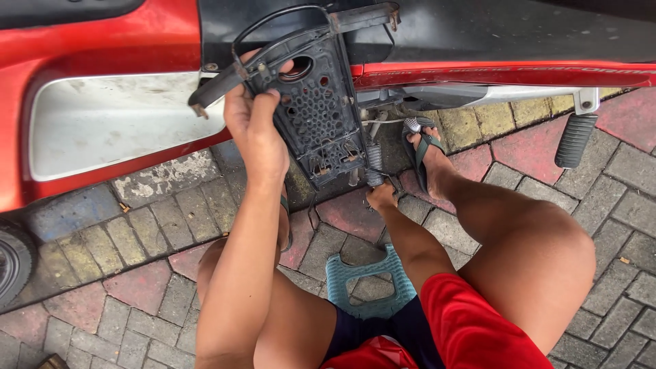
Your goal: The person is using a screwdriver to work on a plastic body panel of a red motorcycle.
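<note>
Bodywork of a red and black motorcycle (102,48) fills the top of the view, its grey-white side panel scuffed, standing on a floor of worn red, grey and yellow paving bricks (137,232). A black tyre (12,263) shows at the left edge, and a black ribbed rubber footpeg (575,140) hangs down at the right.

Against the bike's underside, near the middle of the top edge, leans a black perforated plastic panel with a metal bracket across its top (321,116), tilted and raised off the floor. The left hand (256,133) has its grip clamped on the panel's upper left edge, fingers curled over the rim beside a round hole. The panel looks light and stiff, probably a little brittle at its thin lattice (the rim and the bracket seem the safer places to hold).

Below it, the right hand (381,197) reaches to the dark springs and rods under the panel's lower end; I cannot tell whether its grip is closed on anything.

A teal plastic stool (369,277) sits between the person's knees, and a foot in a green sandal (427,154) rests on the bricks.
</note>
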